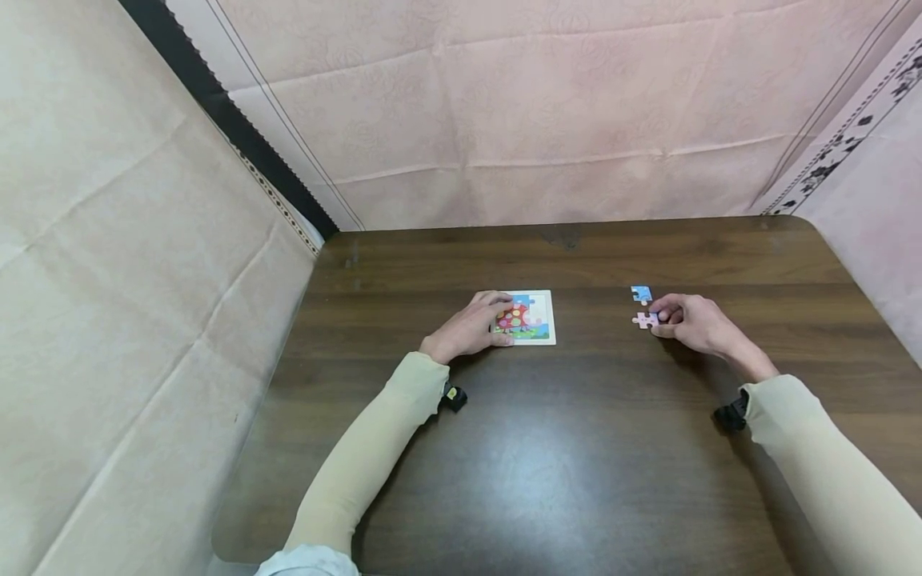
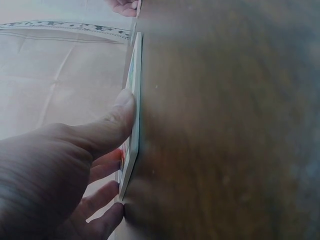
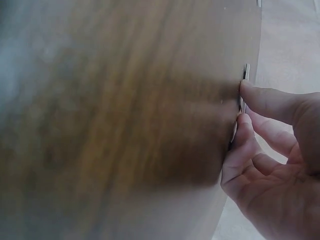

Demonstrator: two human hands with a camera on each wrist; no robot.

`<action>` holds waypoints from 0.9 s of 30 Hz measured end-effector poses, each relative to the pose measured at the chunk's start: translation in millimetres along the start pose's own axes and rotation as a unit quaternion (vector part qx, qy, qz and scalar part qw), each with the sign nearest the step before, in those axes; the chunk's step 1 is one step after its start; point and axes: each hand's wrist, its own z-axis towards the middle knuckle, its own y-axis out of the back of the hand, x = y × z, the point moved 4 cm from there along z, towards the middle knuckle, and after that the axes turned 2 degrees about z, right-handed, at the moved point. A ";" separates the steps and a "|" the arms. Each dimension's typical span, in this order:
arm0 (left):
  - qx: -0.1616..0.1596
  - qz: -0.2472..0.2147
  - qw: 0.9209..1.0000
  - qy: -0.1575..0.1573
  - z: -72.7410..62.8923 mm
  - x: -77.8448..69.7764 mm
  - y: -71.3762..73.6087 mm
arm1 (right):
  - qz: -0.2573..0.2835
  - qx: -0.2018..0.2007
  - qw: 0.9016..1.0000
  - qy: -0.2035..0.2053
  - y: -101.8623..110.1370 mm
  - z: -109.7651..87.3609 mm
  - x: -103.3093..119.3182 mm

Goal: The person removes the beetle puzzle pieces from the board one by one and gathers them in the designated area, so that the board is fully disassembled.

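Note:
A square jigsaw puzzle (image 1: 534, 341) in a white frame lies flat on the table, its picture red with dots, blue and green. My left hand (image 1: 471, 326) grips it by the left side, thumb on the near edge and fingers across the far left part, which they cover. Farther right, my right hand (image 1: 700, 324) pinches a pink puzzle piece (image 1: 642, 320) low at the tabletop; fingertips hide its right part. Just beyond that piece lies a blue puzzle piece (image 1: 640, 293). In the left wrist view the puzzle's edge (image 2: 135, 115) appears side-on under the thumb.
The brown wooden table (image 1: 504, 448) has a far edge against a pale pink cloth (image 1: 547, 120). Another cloth (image 1: 144, 320) hangs along the left side. Dark wrist devices sit beneath both cuffs.

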 end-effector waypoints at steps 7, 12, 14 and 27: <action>-0.001 0.002 1.000 -0.003 -1.5 -1.1 1.2 | -0.003 -0.001 1.000 0.004 -0.2 -1.3 1.1; 0.001 0.002 1.000 -0.001 -1.9 -2.1 1.4 | -0.004 -0.001 1.000 0.004 -0.1 -0.9 0.8; 0.001 0.001 1.000 -0.001 -1.8 -2.7 1.5 | -0.002 -0.002 1.000 0.002 0.2 -1.1 0.7; 0.000 0.011 1.000 -0.011 -3.8 -3.0 1.7 | 0.001 -0.060 0.998 0.034 -7.3 -4.8 42.5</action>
